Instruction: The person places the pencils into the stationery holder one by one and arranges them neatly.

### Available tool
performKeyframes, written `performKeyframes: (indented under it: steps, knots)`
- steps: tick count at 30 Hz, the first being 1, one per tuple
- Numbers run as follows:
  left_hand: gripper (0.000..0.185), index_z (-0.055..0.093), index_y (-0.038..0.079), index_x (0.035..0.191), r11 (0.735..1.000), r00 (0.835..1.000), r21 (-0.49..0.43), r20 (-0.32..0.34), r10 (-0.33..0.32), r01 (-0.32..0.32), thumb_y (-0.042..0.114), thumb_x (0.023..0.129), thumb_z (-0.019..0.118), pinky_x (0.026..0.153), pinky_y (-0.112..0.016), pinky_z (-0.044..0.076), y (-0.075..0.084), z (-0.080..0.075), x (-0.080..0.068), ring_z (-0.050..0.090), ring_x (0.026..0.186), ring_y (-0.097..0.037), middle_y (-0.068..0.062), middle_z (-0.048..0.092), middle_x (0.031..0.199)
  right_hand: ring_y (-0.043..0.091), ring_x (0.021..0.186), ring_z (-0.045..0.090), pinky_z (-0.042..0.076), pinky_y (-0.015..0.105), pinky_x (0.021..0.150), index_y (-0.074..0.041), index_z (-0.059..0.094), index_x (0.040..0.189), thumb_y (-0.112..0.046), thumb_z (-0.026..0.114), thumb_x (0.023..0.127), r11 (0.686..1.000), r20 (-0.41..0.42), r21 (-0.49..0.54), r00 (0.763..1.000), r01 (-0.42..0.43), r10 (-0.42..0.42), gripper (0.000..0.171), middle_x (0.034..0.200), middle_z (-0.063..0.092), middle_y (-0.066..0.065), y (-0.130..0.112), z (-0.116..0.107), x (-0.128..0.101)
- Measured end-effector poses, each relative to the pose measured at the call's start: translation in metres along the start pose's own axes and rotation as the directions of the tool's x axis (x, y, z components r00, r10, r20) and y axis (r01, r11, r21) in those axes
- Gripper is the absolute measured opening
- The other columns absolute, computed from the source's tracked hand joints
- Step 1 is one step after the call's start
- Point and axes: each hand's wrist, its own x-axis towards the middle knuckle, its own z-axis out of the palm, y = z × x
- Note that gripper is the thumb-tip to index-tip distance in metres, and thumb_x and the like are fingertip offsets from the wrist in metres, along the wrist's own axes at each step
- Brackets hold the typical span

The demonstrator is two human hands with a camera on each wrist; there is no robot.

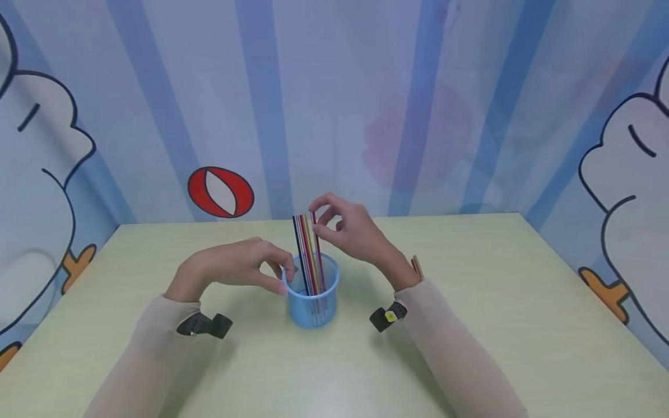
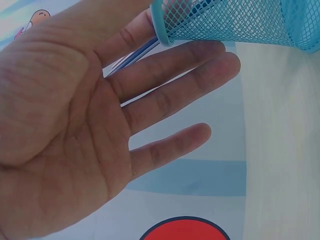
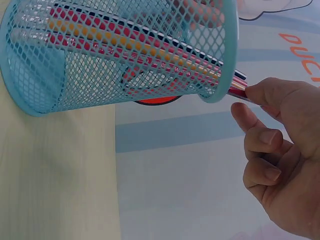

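A: Quick one. We're loading pencils into the blue mesh cup; most of the bunch stands upright in it already.

B: Step in hand?

A: We'd call it seating one more. Our right hand pinches the top of a red pencil between thumb and forefinger, the other fingers curled in. The right wrist view shows those fingertips just past the cup's rim, on the pencil ends.

B: Left hand?

A: Our left hand steadies the cup. In the head view the fingers bend to the rim; the left wrist view shows them fairly straight, lying along the mesh near the rim. Whether the thumb grips the far side we can't tell, so we log it as touching, not clamped.

B: Where's the cup?

A: Middle of the pale green table, between both hands, upright, left hand touching its left side, right hand above and slightly right.

B: Next move?

A: Our guess: let the pinched pencil slide down beside the others, keeping the cup braced so it doesn't tip.
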Motion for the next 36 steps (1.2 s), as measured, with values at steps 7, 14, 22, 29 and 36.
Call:
performKeyframes:
  steps: [7, 14, 22, 29, 36]
  knots:
    - [0.019, 0.059, 0.028, 0.092, 1.000, 1.000, -0.003, 0.002, -0.007, 0.007, 0.039, 0.078, 0.065, 0.080, -0.028, 0.045, -0.001, 0.002, -0.001, 0.056, 0.093, -0.003, 0.014, 0.061, 0.097, 0.007, 0.057, 0.054, 0.043, 0.026, 0.050, -0.028, 0.054, 0.112, -0.023, 0.055, 0.087, 0.999, 0.039, -0.033, 0.999, 0.006, -0.004, 0.026, 0.086, 0.063, -0.007, -0.002, -0.003, -0.002]
    - [0.020, 0.059, 0.029, 0.092, 1.000, 1.000, 0.005, -0.003, -0.005, 0.005, 0.040, 0.077, 0.065, 0.079, -0.028, 0.045, 0.001, 0.001, -0.002, 0.057, 0.094, -0.004, 0.010, 0.062, 0.099, 0.014, 0.044, 0.049, 0.040, 0.027, 0.044, -0.032, 0.052, 0.114, -0.024, 0.054, 0.088, 0.999, 0.074, -0.039, 0.997, 0.016, -0.013, 0.027, 0.087, 0.064, -0.002, -0.003, -0.016, -0.001]
    - [0.020, 0.058, 0.029, 0.092, 1.000, 1.000, 0.009, 0.005, -0.006, 0.006, 0.042, 0.077, 0.064, 0.080, -0.028, 0.045, 0.000, 0.002, -0.001, 0.056, 0.093, -0.003, 0.017, 0.059, 0.095, 0.011, 0.065, 0.058, 0.049, 0.030, 0.056, -0.032, 0.051, 0.116, -0.023, 0.053, 0.089, 0.993, 0.216, -0.058, 0.970, -0.102, 0.112, 0.029, 0.087, 0.063, -0.009, 0.004, -0.046, -0.009]
    - [0.022, 0.058, 0.028, 0.092, 1.000, 1.000, 0.014, 0.006, 0.004, -0.004, 0.043, 0.077, 0.064, 0.079, -0.026, 0.045, 0.002, 0.000, -0.001, 0.056, 0.093, -0.003, 0.017, 0.059, 0.094, 0.018, 0.042, 0.041, 0.044, 0.035, 0.047, -0.029, 0.053, 0.114, -0.019, 0.053, 0.089, 0.974, 0.374, -0.089, 0.899, -0.210, 0.228, 0.027, 0.091, 0.063, -0.004, 0.019, -0.076, -0.020]
    - [0.017, 0.058, 0.029, 0.091, 1.000, 1.000, 0.012, 0.004, 0.006, -0.006, 0.037, 0.078, 0.065, 0.079, -0.027, 0.045, 0.003, 0.000, -0.001, 0.056, 0.093, -0.004, 0.017, 0.059, 0.093, 0.017, 0.042, 0.042, 0.045, 0.033, 0.051, -0.025, 0.059, 0.108, -0.011, 0.061, 0.083, 0.926, 0.503, -0.200, 0.777, -0.321, 0.378, 0.029, 0.090, 0.065, 0.005, 0.034, -0.086, -0.031]
